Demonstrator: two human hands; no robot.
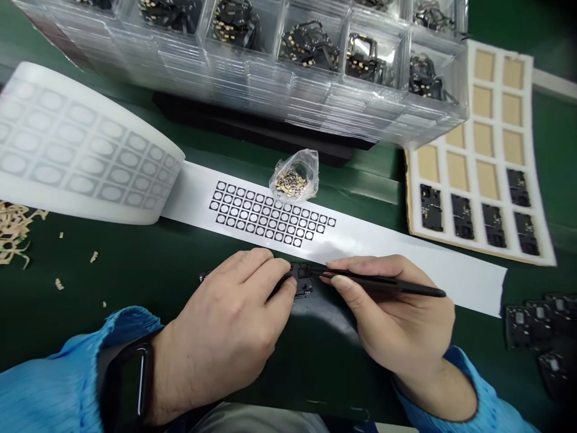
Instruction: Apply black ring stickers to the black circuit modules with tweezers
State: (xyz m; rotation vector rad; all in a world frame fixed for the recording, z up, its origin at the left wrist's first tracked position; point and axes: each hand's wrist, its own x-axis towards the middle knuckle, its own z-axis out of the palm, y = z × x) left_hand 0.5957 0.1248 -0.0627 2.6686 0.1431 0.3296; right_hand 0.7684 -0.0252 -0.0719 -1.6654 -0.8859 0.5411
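Observation:
My left hand (234,325) pinches a small black part (301,282) against the green mat, fingers closed on its left side. In my right hand (396,319) I grip black tweezers (383,284), whose tips reach the top of the same part. Just beyond both hands lies a white liner strip (406,252) carrying a grid of small black square stickers (270,213). Blue sleeves cover both wrists, and a dark watch sits on the left one.
A small plastic bag of tiny gold parts (294,175) rests on the strip. A roll of liner (76,144) curls at left. Clear stacked trays (279,60) stand behind; a foam tray (487,162) at right; loose black parts (541,337) at far right.

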